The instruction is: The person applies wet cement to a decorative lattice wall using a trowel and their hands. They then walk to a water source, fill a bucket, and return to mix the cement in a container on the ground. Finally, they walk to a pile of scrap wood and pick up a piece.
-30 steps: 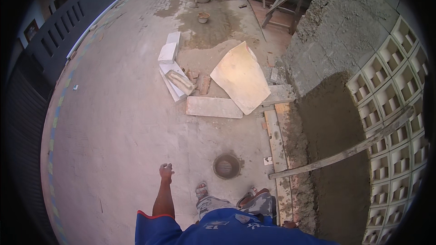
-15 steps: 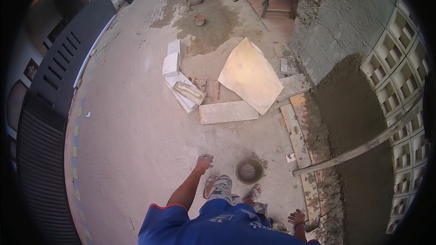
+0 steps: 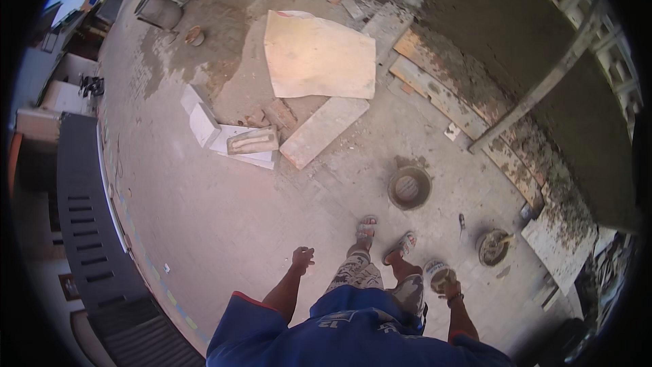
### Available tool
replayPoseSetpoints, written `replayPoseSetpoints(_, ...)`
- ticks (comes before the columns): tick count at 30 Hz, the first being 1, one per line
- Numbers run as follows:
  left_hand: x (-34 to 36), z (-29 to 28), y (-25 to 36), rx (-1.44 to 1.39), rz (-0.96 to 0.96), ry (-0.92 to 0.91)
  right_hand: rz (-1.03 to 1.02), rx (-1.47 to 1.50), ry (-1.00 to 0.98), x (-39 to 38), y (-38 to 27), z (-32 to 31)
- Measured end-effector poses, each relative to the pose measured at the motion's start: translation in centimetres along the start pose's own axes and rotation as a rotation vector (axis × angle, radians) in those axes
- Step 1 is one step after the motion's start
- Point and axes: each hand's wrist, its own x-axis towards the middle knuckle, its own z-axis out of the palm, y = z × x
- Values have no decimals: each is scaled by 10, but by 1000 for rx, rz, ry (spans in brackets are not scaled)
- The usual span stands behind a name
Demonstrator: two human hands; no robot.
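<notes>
I read the left hand [image 3: 303,258] as empty, fingers loosely curled above the pavement [image 3: 224,224], while the right hand [image 3: 449,289] overlaps the near side of the small bucket [image 3: 435,268]; I cannot tell whether it is grasping the rim. The bucket is beside the right sandal [image 3: 402,248], toward the pavement's right edge. For sound handling, I judge that the rim needs a firm grip, with the bucket kept level and clear of the neighbouring bowl [image 3: 481,250].

Left arm [image 3: 284,297] out wide, left hand [image 3: 303,257] hanging half-curled; right arm [image 3: 462,319] angled forward, right hand [image 3: 451,289] low, its grip hard to read!
</notes>
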Motion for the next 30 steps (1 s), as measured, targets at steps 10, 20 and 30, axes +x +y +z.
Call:
replayPoseSetpoints(10, -47, -98, -168, 308, -512, 96, 26, 39, -6, 292, -8, 160)
replayPoseSetpoints(20, -29, -118, -210, 271, -609, 211, -3, 862, 227, 461, -128, 185)
replayPoseSetpoints(30, 18, -87, -133, 483, -404, 73, 152, 1016, 339, 366, 89, 134)
